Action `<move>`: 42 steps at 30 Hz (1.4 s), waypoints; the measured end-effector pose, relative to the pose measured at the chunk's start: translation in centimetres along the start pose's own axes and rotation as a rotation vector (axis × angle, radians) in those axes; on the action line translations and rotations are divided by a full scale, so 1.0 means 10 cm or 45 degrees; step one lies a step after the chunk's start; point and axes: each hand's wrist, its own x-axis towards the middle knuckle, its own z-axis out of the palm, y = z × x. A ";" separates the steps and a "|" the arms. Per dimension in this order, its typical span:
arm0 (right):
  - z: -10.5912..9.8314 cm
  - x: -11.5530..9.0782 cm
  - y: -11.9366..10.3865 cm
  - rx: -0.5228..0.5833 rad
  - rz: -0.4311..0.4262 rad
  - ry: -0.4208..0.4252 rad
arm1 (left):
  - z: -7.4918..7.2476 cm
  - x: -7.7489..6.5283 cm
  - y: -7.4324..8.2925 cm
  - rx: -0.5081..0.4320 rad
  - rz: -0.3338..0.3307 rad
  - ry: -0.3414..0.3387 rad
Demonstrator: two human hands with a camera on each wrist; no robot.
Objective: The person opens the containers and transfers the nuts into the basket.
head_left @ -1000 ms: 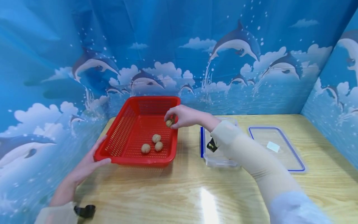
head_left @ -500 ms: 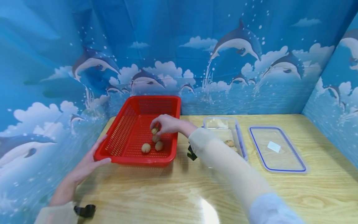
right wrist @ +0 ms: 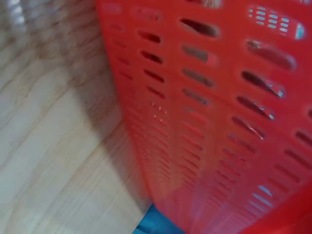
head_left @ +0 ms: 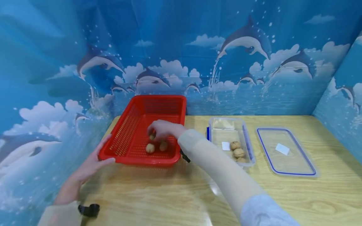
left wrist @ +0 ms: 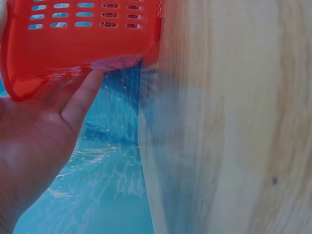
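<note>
A red plastic basket with slotted sides stands on the table at the left. My left hand grips its front left corner, thumb at the front rim and fingers along the outer side; in the left wrist view the fingers reach against the basket wall. My right hand is down inside the basket, pinching a walnut at the fingertips. Close below it on the basket floor lie another walnut and a second one. The right wrist view is filled by the slotted basket side, hiding the hand.
Right of the basket stands a clear plastic container with walnuts along its right side. Its blue-edged lid lies flat farther right. A dolphin-print backdrop rises behind the table.
My right hand has moved left and down into the basket with the walnut. The container, earlier partly covered by the arm, now shows its walnuts. The left hand stays on the basket.
</note>
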 end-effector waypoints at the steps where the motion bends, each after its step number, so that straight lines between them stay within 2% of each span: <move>1: 0.01 -0.01 0.01 -0.003 0.012 -0.006 | 0.00 0.01 0.00 0.003 0.003 0.000; 8: 0.10 -0.06 0.09 0.051 0.087 -0.115 | 0.04 0.05 0.02 -0.005 -0.017 -0.012; 15: 0.11 -0.07 0.13 0.054 0.097 -0.119 | 0.07 0.07 0.04 -0.053 0.004 -0.036; 21: 0.06 -0.11 0.11 -0.026 0.007 -0.081 | 0.06 0.06 0.02 -0.002 -0.006 -0.024; 28: -0.15 -0.23 0.01 -0.039 -0.054 -0.037 | 0.01 0.03 0.00 0.053 -0.038 0.011; 32: -0.30 -0.37 0.01 -0.066 -0.126 -0.011 | -0.01 0.00 0.01 0.067 -0.038 0.013; 36: -0.46 -0.61 0.04 -0.127 -0.190 0.015 | 0.00 -0.01 0.01 0.058 -0.028 0.012; 42: -0.65 -1.09 0.18 -0.124 -0.142 0.068 | 0.02 0.01 0.02 0.038 -0.024 0.007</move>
